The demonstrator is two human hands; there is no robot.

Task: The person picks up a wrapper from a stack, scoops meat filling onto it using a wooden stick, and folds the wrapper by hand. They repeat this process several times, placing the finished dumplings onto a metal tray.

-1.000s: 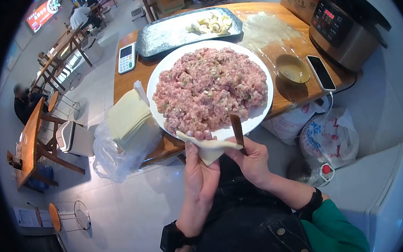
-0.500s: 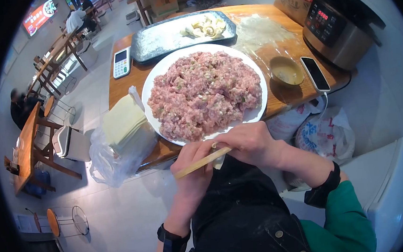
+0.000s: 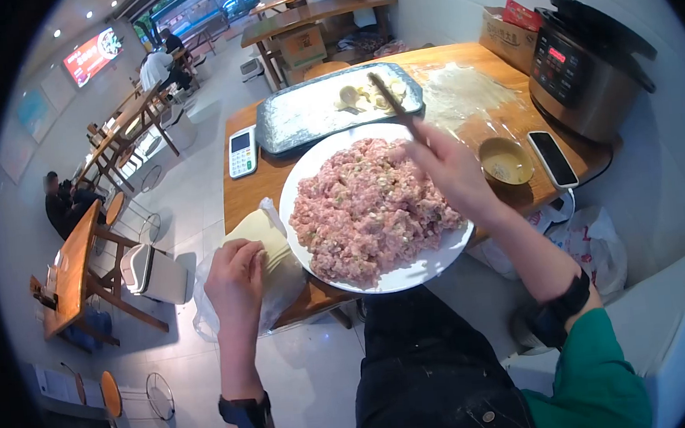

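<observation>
The left hand (image 3: 236,277) and the right hand (image 3: 450,165) are set well apart. At centre left of the frame, the stack of dough sheets (image 3: 261,228) is met by the left fingertips, drawn together; whether a sheet is gripped cannot be told. Right of centre, a brown stick (image 3: 395,105) is clamped in the right hand. Minced meat (image 3: 366,212) is heaped on the white plate (image 3: 435,268) mid-frame, below the floured tray (image 3: 281,148).
</observation>
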